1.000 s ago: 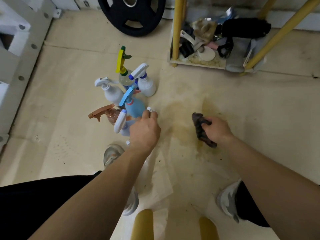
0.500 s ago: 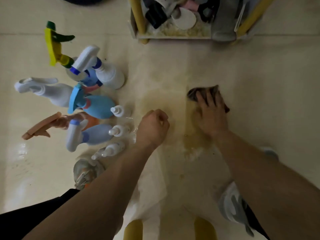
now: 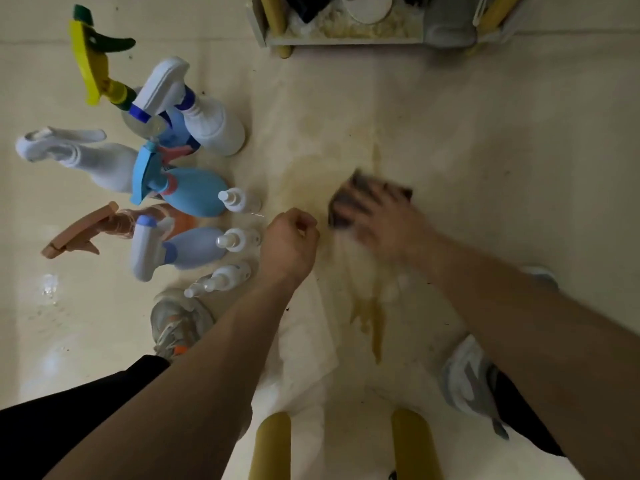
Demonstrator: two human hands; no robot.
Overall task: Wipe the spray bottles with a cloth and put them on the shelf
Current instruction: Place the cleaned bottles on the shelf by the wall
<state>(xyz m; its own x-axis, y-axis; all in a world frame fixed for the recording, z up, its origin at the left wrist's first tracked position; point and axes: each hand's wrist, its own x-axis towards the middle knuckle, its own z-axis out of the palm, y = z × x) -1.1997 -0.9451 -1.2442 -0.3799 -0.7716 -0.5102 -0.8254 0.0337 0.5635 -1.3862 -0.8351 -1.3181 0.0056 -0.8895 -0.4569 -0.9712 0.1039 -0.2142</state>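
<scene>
Dark cloth lies flat on the pale floor at the right edge of a yellow-brown stain. The right hand lies on top of it, palm down, fingers spread and straight, pressing rather than clutching; both hand and cloth are blurred. The right forearm reaches in from the lower right.

The left hand hovers at the near left edge of the stain, fingers curled into a fist with nothing visible inside; its forearm comes up from the lower left.

Left of the stain stand the spray bottles, apart from both hands. Three small white pump bottles are nearest the stain, in a row. Behind them are a blue spray bottle and a lavender one; farther left are a white bottle and an amber bottle with a brown trigger. At the far left of the stain are a white bottle with a blue-and-white trigger and a yellow-and-green trigger.

Beyond the stain, at the top edge, sits the shelf on yellow legs, its lowest tier cluttered. On the near side of the stain are a white sheet, two sneakers and two yellow posts.
</scene>
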